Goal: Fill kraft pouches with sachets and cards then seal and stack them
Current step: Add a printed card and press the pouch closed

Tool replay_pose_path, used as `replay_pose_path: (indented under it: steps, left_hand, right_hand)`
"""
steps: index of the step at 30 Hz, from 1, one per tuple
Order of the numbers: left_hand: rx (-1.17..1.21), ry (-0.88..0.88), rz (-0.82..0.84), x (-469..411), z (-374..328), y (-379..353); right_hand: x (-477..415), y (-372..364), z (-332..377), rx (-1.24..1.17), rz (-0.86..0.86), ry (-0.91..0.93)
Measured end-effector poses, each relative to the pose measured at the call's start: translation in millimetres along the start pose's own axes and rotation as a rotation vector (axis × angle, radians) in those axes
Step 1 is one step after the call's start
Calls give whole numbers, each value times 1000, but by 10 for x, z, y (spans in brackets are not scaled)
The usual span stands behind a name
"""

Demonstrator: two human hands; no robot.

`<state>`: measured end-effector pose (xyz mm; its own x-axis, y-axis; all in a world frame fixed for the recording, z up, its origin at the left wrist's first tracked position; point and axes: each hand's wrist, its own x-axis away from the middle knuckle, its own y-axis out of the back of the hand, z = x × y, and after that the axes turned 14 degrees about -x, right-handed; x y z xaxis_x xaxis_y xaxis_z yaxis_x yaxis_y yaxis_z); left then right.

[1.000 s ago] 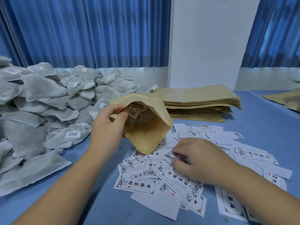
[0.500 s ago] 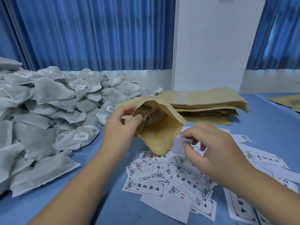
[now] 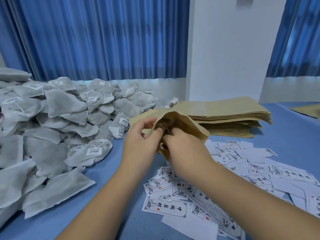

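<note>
Fingers (image 3: 146, 121) of the left hand (image 3: 138, 146) curl round the near lip of an open kraft pouch (image 3: 190, 125), thumb pressed at the rim, holding the mouth wide. Fingers (image 3: 174, 131) of the right hand (image 3: 187, 151) are bent and tucked into that mouth from the 5 o'clock side. Whether they pinch anything is hidden by the hand and the pouch wall, so I cannot tell. The pouch sits tilted at the middle of the view, mouth toward the person. Its lower end is hidden behind the hands. Inside the mouth a sachet (image 3: 166, 122) with a small printed tag shows.

From the pouch, a large heap of grey sachets (image 3: 60, 118) with barcode tags fills the 9 o'clock side. Its nearest bags lie just beside the left wrist. At 1 o'clock a thick stack of flat pouches (image 3: 225, 110) lies on the blue surface (image 3: 110, 179). From 3 to 6 o'clock, printed cards (image 3: 166, 208) are scattered loosely, overlapping, some face up and some blank side up, partly under the right forearm. Another flat pouch (image 3: 308, 110) lies far off at 2 o'clock, at the edge of view. Blue curtains (image 3: 103, 40) and a white pillar (image 3: 225, 49) stand at 12 o'clock.
</note>
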<state>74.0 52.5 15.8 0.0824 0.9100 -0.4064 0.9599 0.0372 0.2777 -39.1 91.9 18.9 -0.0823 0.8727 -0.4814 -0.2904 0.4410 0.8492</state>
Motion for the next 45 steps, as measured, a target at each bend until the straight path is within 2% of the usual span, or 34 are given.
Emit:
replay_pose_path:
  steps: [6,11,14,18,22,26,30,33,35,38,42,44,45]
  left_hand:
    - [-114,-49,-28,-1,9,-47]
    - [-239,-129,-61,-6,44,-22]
    - [-328,-173,-73,-1,51,0]
    - [-407,-225,-108,-5,54,29]
    - [-434,-249,-110,-1,46,17]
    - [-431,-263,-101,18,44,8]
    - [-450,-291,-98,27,46,20]
    - [-483,-286,-127,19,50,30]
    - [-533,-279,-158,13,53,54]
    - [-629,-287,-185,10,38,95]
    - [-661,-347,-207,4,30,106]
    - [-669,-373,-183,16,32,102]
    - [-676,-386,-162,20,32,98]
  right_hand:
    - [-218,16,21,-87,173,-91]
    - [-264,79,39,-155,335,-20]
    - [-237,73,36,-166,336,38]
    - [-203,12,-47,-278,207,46]
    - [-197,-13,-70,-188,166,68]
    - [-258,-114,-28,-101,245,0]
    - [-321,-127,5,-164,291,4]
    - [-312,-86,17,-94,416,7]
    - [-248,-39,42,-66,427,12]
    - [-50,80,78,-64,228,99]
    - [287,294,-18,-136,-232,225]
    - [391,359,-153,-160,-435,173]
    - [412,371,-232,-173,-461,109]
